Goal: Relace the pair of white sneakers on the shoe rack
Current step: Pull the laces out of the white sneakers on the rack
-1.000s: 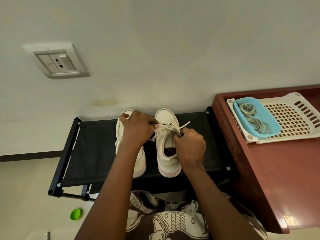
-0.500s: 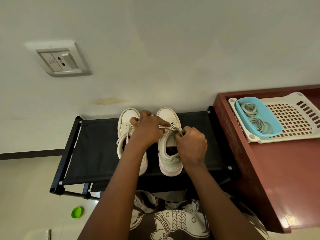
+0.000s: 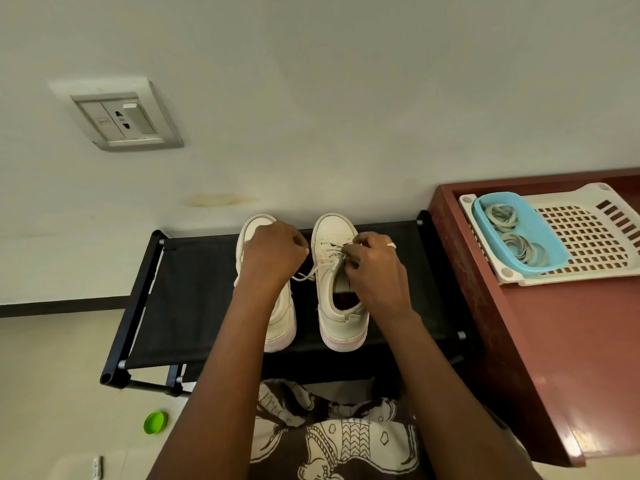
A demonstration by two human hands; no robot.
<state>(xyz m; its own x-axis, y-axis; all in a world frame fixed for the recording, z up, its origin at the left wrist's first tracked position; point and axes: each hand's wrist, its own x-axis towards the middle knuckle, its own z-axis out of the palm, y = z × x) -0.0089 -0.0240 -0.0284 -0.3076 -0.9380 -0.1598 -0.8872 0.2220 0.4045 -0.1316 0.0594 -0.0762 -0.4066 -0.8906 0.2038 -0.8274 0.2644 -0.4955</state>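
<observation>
Location: left sneaker [image 3: 258,225] and right sneaker [image 3: 334,233] side by side on the rack [image 3: 194,289]. Grip: right hand [image 3: 374,271] has its fingers curled, pinching the lace [image 3: 306,275] over the right sneaker's tongue. The left hand [image 3: 273,252] is curled over the left sneaker; whether it holds the loose strand cannot be told. Lace judged thin, limp and light, best pinched near its tip. Shoe judged light, liable to shift
</observation>
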